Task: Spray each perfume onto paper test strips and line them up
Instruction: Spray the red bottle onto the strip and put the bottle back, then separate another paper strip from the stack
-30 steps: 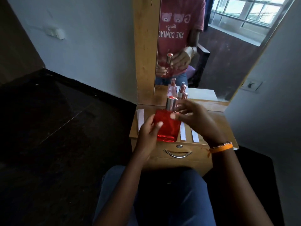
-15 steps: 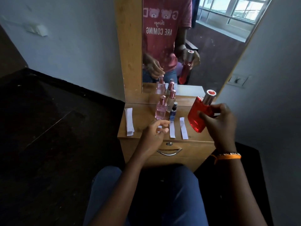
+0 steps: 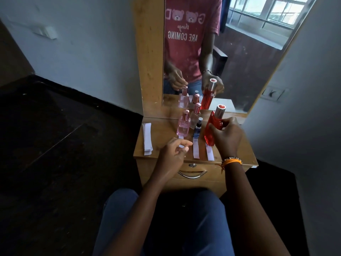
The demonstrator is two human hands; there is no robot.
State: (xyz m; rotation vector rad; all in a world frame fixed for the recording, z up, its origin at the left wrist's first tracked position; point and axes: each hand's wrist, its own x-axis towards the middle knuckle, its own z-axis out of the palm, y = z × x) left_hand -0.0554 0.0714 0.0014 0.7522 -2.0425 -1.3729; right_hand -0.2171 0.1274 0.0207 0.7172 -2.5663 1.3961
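Observation:
My right hand grips a red perfume bottle with a silver cap, held low over the far end of the right-most paper strip. A second strip lies beside it in front of a small dark blue bottle. My left hand hovers over the table's front with fingers loosely curled and holds nothing; it covers most of a third strip. A pink bottle and a pale bottle stand behind.
A stack of unused strips lies at the left edge of the small wooden dressing table. A mirror rises behind the bottles. A drawer handle sits below the top. My knees are close under the front edge.
My right hand carried the red bottle from the right side down and left toward the right-most strip. My left hand, which let go of the bottle a second ago, stays near the left strip.

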